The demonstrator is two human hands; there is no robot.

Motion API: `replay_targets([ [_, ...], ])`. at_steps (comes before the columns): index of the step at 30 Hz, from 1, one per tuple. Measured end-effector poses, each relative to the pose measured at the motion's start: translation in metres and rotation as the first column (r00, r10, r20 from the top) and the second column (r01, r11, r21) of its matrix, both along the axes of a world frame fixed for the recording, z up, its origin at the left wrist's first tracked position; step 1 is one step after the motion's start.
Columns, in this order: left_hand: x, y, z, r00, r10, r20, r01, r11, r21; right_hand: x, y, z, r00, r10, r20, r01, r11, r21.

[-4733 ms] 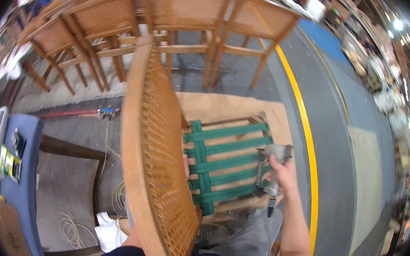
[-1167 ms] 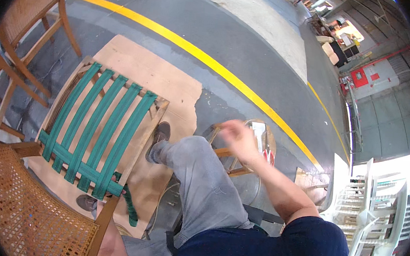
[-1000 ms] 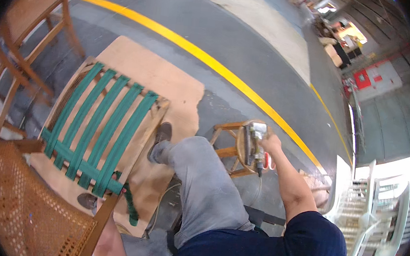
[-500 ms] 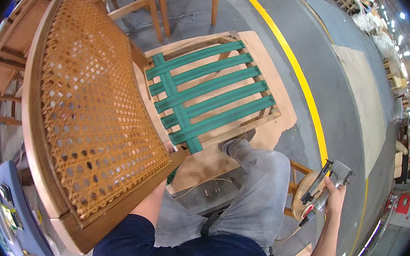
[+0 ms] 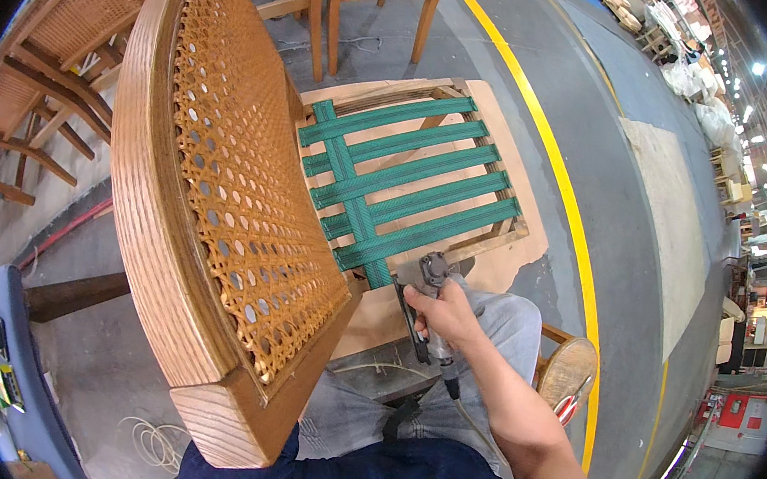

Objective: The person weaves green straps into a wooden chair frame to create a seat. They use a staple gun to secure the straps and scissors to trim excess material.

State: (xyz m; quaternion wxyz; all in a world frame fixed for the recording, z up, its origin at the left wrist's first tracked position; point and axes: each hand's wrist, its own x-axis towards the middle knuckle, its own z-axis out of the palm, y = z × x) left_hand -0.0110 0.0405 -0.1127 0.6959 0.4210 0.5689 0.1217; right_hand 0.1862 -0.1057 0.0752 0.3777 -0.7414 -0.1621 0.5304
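Observation:
In my right hand (image 5: 448, 318) is a grey pneumatic staple gun (image 5: 437, 269) with a black magazine, an air hose trailing from its handle. The fingers wrap the grip. Its head is close to the near corner of a wooden chair seat frame, above my knee; whether it touches the wood I cannot tell. Green webbing straps (image 5: 417, 180) stretch across that frame, with one cross strap woven through them near the backrest. The woven cane backrest (image 5: 238, 198), in a thick wooden frame, rises on my left. My left hand is hidden behind this backrest.
A round wooden stool (image 5: 565, 371) stands on the right with a red-handled hand tool (image 5: 568, 407) on it. Brown cardboard (image 5: 532, 235) lies under the chair. Other cane chairs (image 5: 77, 16) crowd the far left. A blue padded piece (image 5: 10, 333) is at the left. Coiled hose (image 5: 156, 444) lies on the floor.
My right hand has brought the staple gun from above the stool leftward to the seat's near corner. The backrest now looks more edge-on. My left hand has gone out of sight.

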Motion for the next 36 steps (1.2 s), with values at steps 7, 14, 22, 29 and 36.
replay_targets([
  [7, -0.006, -0.002, -0.005, 1.0, -0.011, -0.026, 0.011, 1.0, 0.003, -0.017, 0.006, -0.002, 0.988, 0.075, 0.136, -0.066, 0.995, -0.074],
  [14, -0.009, -0.005, -0.007, 0.998, -0.032, -0.058, 0.032, 0.999, 0.005, -0.025, 0.007, -0.005, 0.988, 0.082, 0.134, -0.079, 0.996, -0.029],
  [22, -0.014, -0.009, -0.012, 0.993, -0.061, -0.104, 0.063, 0.998, 0.016, -0.037, 0.003, -0.014, 0.968, 0.158, 0.196, -0.157, 0.987, -0.022],
  [29, -0.013, -0.013, -0.017, 0.977, -0.112, -0.18, 0.123, 0.991, 0.051, -0.003, -0.018, 0.003, 0.998, -0.052, -0.024, 0.052, 0.999, -0.006],
  [36, -0.02, -0.031, -0.017, 0.763, -0.38, -0.522, 0.49, 0.868, 0.084, 0.121, -0.001, 0.05, 0.988, -0.028, 0.149, 0.029, 1.0, -0.001],
])
